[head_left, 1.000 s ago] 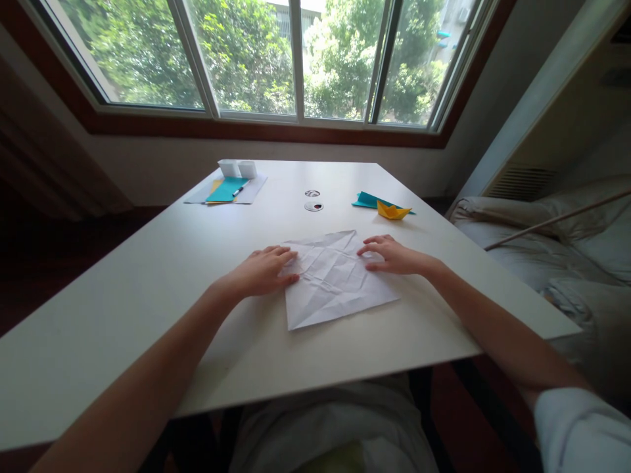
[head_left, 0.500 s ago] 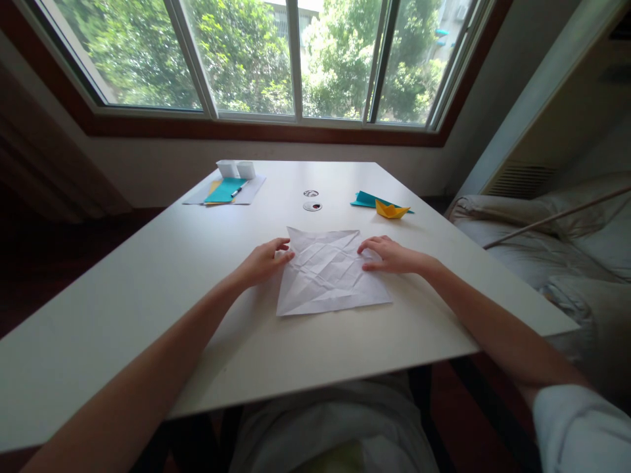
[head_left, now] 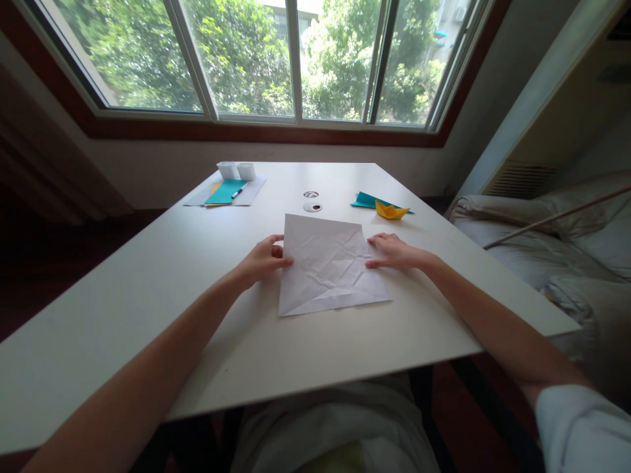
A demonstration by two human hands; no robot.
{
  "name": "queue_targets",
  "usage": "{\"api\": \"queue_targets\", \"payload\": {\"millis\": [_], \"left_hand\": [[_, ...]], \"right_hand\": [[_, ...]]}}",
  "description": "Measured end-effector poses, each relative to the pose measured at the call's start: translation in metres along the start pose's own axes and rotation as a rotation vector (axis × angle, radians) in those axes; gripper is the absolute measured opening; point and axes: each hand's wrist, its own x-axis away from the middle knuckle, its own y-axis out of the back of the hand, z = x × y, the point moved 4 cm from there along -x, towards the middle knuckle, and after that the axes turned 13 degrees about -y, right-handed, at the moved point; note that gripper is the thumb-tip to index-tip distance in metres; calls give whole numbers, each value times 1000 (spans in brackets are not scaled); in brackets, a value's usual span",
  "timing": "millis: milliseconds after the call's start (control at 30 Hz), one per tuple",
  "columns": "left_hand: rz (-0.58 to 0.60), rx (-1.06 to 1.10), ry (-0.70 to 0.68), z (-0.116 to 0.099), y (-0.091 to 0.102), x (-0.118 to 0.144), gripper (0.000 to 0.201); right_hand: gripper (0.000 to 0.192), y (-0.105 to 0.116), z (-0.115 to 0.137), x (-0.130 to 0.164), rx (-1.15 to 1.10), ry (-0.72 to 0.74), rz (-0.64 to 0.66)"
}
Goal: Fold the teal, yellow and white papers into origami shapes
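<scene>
A creased white sheet of paper (head_left: pixel 328 266) lies in front of me on the table, its far left part lifted off the surface. My left hand (head_left: pixel 265 257) grips the sheet's left edge, thumb on top and the other fingers partly hidden behind it. On the opposite side, my right hand (head_left: pixel 394 251) holds the right edge between thumb and fingers, which are curled close to the table. Fold lines cross the middle of the paper, and its near edge looks slightly uneven.
A yellow paper boat (head_left: pixel 392 210) and a folded teal paper piece (head_left: pixel 367 199) sit at the back right of the white table (head_left: pixel 227 368). Back left are coloured sheets (head_left: pixel 224 192), a marker (head_left: pixel 239 190) and white boxes (head_left: pixel 246 171). Round inserts (head_left: pixel 312 207) lie mid-table.
The sheet's far left part has risen and looks flatter, with my left hand at its edge. My right hand has shifted slightly right, from on top of the paper to its edge.
</scene>
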Motion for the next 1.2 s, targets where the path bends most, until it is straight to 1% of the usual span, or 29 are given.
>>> {"api": "queue_targets", "payload": {"millis": [100,167,233,300,367,467,600,733,900,967,1067,1133,1200], "left_hand": [[27,8,-24,-3,-1,0,53],[28,-48,-49,-5,-1,0,43],[28,-96,-69,-6,0,0,38],[31,-116,-79,-6,0,0,36],[28,-122,-85,-6,0,0,35],[15,-144,-87,-3,3,-2,36],[30,-181,-103,-1,6,-2,37],[43,-212,-114,3,9,-3,35],[73,-414,-135,10,16,-7,26],[108,-489,-167,10,17,-8,27],[169,-580,-248,4,16,-6,28],[242,-625,-308,-1,15,-4,27],[333,-668,-339,-5,13,-1,27]], "right_hand": [[71,2,3,1,-62,6,15],[63,4,5,2,-122,-12,11],[57,6,5,2,-191,-51,4],[51,6,5,2,-270,-87,0],[42,6,6,1,-352,-91,-8],[29,6,8,0,-450,-39,-26],[25,6,11,0,-500,33,-28],[27,6,13,0,-474,100,-18],[19,11,12,2,-348,145,-94],[18,12,14,4,-306,192,-102],[19,13,18,9,-258,304,-84],[22,14,20,12,-242,366,-53],[25,14,22,13,-218,390,-24]]}}
